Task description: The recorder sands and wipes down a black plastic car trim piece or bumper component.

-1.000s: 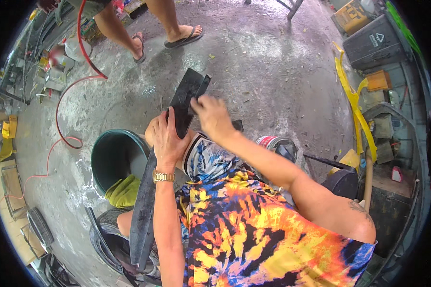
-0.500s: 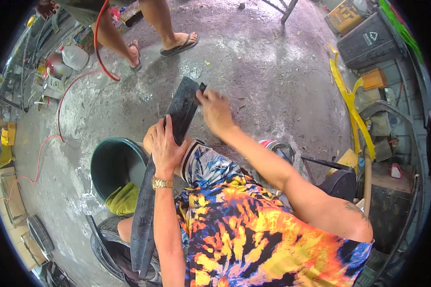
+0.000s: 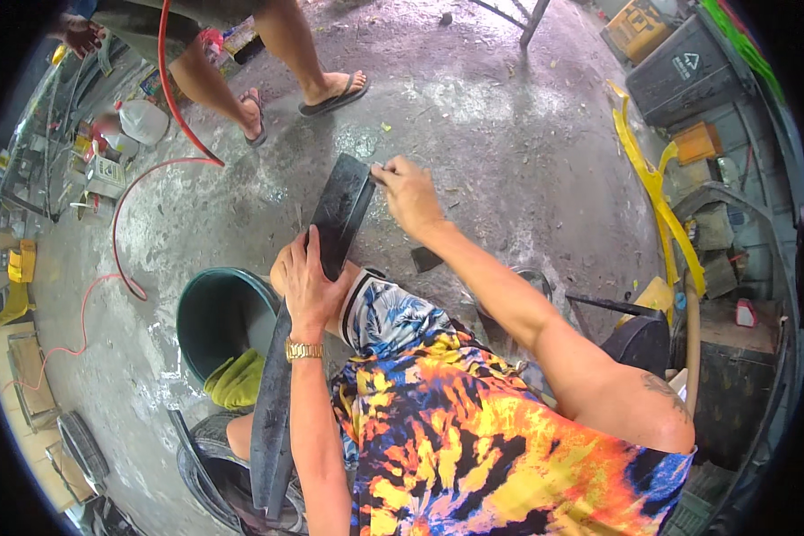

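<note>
A long black plastic trim piece (image 3: 353, 192) rests across my bent knee, its broad end pointing away from me. My left hand (image 3: 308, 277) is closed over the middle of it, fingers on the dark face. The narrower stretch (image 3: 272, 429) runs back beside my left forearm. At the far right edge, my right hand (image 3: 411, 192) is closed, thumb and fingertips pinched against the rim. Whatever small thing sits between those fingertips is too hidden to make out. Under my right forearm, a small dark flat piece (image 3: 427, 259) shows against the floor.
A dark green bucket (image 3: 223, 313) with a yellow-green cloth (image 3: 237, 380) stands left of my knee. A red hose (image 3: 165, 161) curves across the concrete floor. Another person's sandalled feet (image 3: 335, 94) are ahead. Yellow strips (image 3: 652, 188) and a grey bin (image 3: 688, 76) line the right side.
My right hand has shifted slightly along the trim's edge, and the black bit above its fingers no longer shows. The dark flat piece now appears below my forearm. The left hand keeps its hold.
</note>
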### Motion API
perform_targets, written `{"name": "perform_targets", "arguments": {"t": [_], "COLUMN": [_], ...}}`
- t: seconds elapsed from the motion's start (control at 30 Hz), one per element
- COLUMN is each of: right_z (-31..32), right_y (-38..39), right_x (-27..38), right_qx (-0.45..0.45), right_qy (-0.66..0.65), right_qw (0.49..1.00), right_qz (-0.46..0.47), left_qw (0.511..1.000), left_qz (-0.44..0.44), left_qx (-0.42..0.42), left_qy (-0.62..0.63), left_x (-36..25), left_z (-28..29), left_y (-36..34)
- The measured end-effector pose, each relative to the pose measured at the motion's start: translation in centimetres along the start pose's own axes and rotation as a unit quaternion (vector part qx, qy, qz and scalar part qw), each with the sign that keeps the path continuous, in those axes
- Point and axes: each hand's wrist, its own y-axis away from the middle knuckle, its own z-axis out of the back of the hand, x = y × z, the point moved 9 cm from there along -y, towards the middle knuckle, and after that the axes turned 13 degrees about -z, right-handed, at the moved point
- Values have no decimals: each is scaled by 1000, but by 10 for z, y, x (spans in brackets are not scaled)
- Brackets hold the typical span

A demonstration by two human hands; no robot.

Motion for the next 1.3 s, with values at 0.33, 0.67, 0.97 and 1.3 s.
{"name": "perform_targets", "arguments": {"t": [0.33, 0.67, 0.97, 1.3], "right_z": [32, -6, -14, 20], "right_y": [33, 79, 78, 46], "right_x": [-69, -60, -57, 68], "right_qx": [176, 240, 265, 219], "right_qy": [-450, -445, -342, -210], "right_qw": [795, 782, 852, 951], "right_qz": [-366, -365, -294, -60], "left_qw": [998, 967, 958, 957], "left_qz": [19, 178, 267, 275], "left_qx": [-3, -64, 103, 80], "left_qy": [59, 172, 15, -35], "left_x": [12, 70, 38, 23], "left_z": [7, 74, 127, 99], "left_y": [1, 114, 229, 209]}}
